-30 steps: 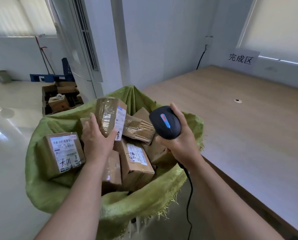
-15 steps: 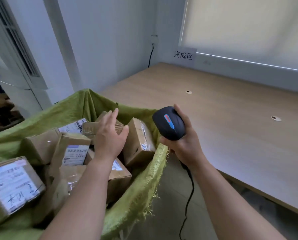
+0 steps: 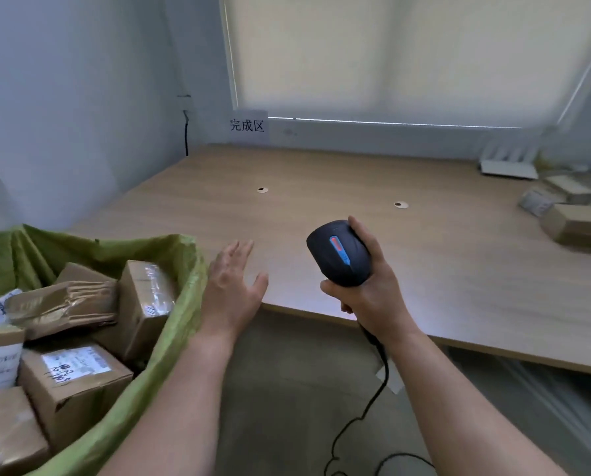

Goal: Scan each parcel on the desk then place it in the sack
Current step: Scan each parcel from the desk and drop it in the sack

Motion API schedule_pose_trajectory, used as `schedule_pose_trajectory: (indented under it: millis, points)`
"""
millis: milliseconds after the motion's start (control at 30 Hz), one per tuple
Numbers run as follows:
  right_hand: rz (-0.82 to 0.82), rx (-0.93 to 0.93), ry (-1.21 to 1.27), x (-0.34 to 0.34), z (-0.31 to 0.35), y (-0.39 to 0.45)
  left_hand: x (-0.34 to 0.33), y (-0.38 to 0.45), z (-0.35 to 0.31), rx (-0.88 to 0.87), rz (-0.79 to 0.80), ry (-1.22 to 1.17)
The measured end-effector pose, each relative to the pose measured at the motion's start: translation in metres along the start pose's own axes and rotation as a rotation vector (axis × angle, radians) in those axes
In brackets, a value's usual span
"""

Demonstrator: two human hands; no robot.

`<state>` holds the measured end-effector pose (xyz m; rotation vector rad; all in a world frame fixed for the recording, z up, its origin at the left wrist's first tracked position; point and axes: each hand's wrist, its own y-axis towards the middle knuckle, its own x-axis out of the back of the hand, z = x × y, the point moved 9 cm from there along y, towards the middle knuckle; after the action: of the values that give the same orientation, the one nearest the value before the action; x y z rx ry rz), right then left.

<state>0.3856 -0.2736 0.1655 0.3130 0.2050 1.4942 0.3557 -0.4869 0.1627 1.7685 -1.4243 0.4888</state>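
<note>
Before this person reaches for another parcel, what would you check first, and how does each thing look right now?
1. Left hand free to pick up: ok, open and holding nothing.
2. Scanner ready: ok, gripped in the right hand.
3. Parcels left on the desk: ok, a cluster of cardboard boxes at the far right.
4. Labels facing up on those boxes: cannot tell, blurred.
5. Room in the green sack: cannot tell, it looks nearly full.
6. Scanner cable clear: ok, hanging loose below the desk.

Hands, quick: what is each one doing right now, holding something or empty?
Left hand: open, fingers spread, holding nothing, beside the green woven sack.
Right hand: gripping the black handheld barcode scanner with the blue and red trigger.
</note>
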Motion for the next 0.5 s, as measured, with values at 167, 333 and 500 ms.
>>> schedule_pose_trajectory:
  millis: [167, 333, 500]
  points:
    - [-0.101, -0.003, -0.061, 0.099, 0.003, -0.026, -0.065, -0.016, -0.082, -0.091, 0.079, -0.031]
    - [-0.205, 0.006, -0.098, 0.198, 0.003, -0.056, -0.13, -0.037, -0.163, -0.186, 0.138, -0.048]
    - [-0.277, -0.013, -0.135, 0.292, 0.003, -0.087, -0.196, -0.062, -0.244, -0.263, 0.192, -0.082]
